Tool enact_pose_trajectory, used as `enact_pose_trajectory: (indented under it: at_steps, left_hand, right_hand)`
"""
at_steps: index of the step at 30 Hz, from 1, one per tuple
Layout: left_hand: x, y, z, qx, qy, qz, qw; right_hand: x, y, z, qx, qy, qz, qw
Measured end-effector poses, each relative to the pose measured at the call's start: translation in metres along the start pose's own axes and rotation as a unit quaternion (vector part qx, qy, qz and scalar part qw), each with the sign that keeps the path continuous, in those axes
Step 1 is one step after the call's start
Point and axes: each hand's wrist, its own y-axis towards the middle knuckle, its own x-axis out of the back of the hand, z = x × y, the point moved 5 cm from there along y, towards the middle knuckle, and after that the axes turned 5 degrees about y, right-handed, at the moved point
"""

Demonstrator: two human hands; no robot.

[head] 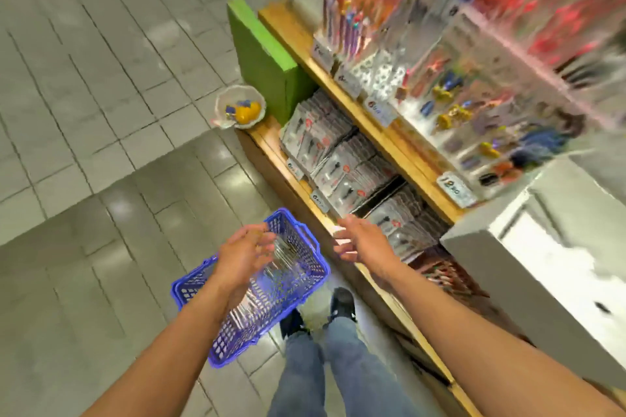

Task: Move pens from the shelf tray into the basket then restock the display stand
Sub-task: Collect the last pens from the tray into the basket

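A blue plastic basket (306,240) stands on the tiled floor below me, with several packaged pens (281,267) lying inside. My left hand (245,256) hovers over the basket with relaxed, loosely curled fingers and holds nothing. My right hand (355,240) reaches forward beside the wooden shelf edge (325,217), fingers spread, also holding nothing. Rows of grey pen packs (325,135) fill the lower shelf. A tray of pens (447,274) sits low at the right, partly hidden by my right arm. The view is blurred.
A green board (264,54) stands at the shelf's far end, with a white bowl (240,107) of small items next to it. Upper shelves (474,95) hold hanging stationery. A white cabinet (548,264) juts out at right. My feet stand by the basket.
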Motion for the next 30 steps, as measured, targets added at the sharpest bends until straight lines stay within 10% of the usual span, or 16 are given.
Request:
enact_pose_trajectory:
  at_steps: [17,30]
  left_hand:
    - [-0.322,-0.120,-0.091,-0.038,0.230,0.328,0.916]
    - [-0.413,-0.098,-0.070,-0.003,0.315,0.272,0.909]
  right_hand:
    - [0.259,-0.154,0.026,0.116,0.175,-0.228,0.951]
    - [0.328,-0.039,0.004,-0.032,-0.037,-0.311,0.949]
